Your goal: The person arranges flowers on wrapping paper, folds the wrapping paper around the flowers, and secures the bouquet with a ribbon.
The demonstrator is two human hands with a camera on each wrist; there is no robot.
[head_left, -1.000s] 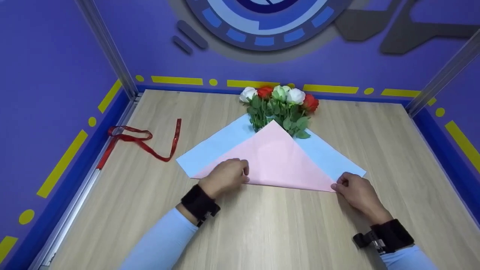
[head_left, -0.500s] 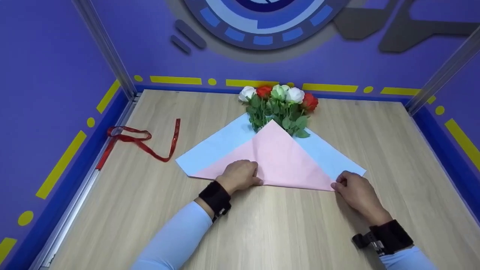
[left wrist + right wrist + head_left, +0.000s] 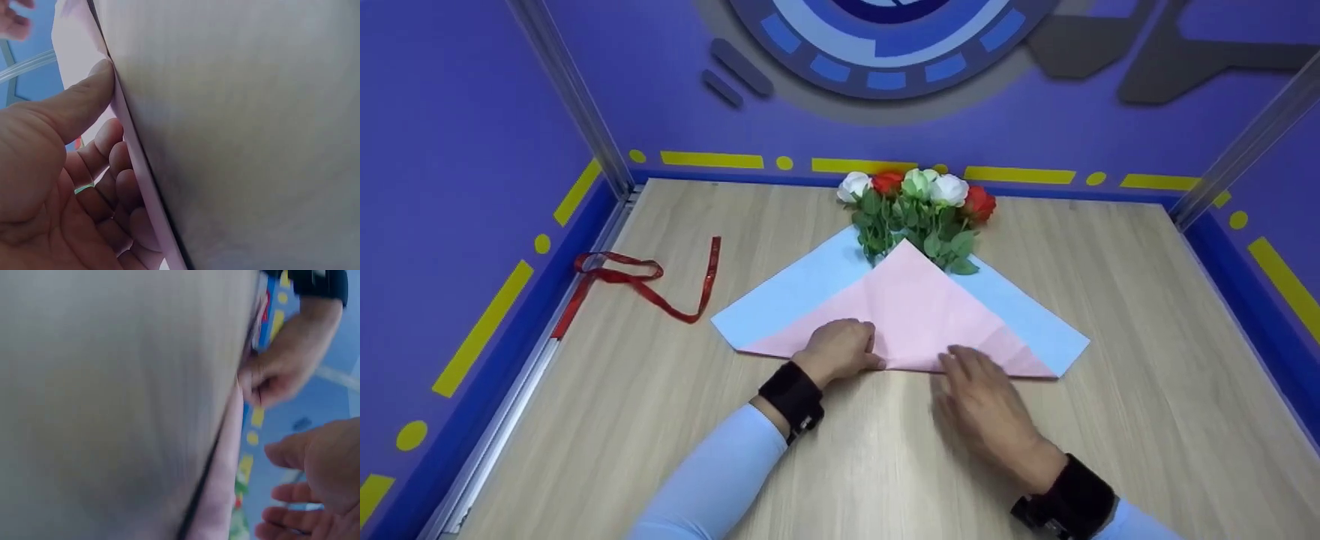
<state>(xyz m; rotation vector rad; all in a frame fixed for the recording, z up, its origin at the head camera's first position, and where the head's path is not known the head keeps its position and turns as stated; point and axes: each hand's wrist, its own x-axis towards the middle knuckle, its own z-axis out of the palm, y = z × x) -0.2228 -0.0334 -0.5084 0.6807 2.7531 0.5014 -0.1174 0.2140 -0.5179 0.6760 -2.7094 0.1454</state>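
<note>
A sheet of wrapping paper (image 3: 911, 300), pink outside and light blue inside, lies folded into a wide triangle on the table. Artificial roses (image 3: 919, 191) in white, red and pale green rest on it, leafy stems running under the pink flap. My left hand (image 3: 840, 349) pinches the near folded edge left of its middle; up close, the thumb (image 3: 93, 93) presses at the edge and curled fingers lie against the pink side. Over that edge, right of the middle, my right hand (image 3: 986, 401) has its fingers loosely extended, holding nothing, slightly blurred.
A red ribbon (image 3: 649, 281) lies loosely looped at the table's left, one end at the side rail. Blue printed panels (image 3: 465, 150) wall the wooden table (image 3: 847, 465) at the back and both sides. The roses' heads reach close to the back panel.
The left hand slid right along the folded edge, then stayed. My right hand let go of the paper's right corner and moved left toward the middle. Slight creases show in the pink flap.
</note>
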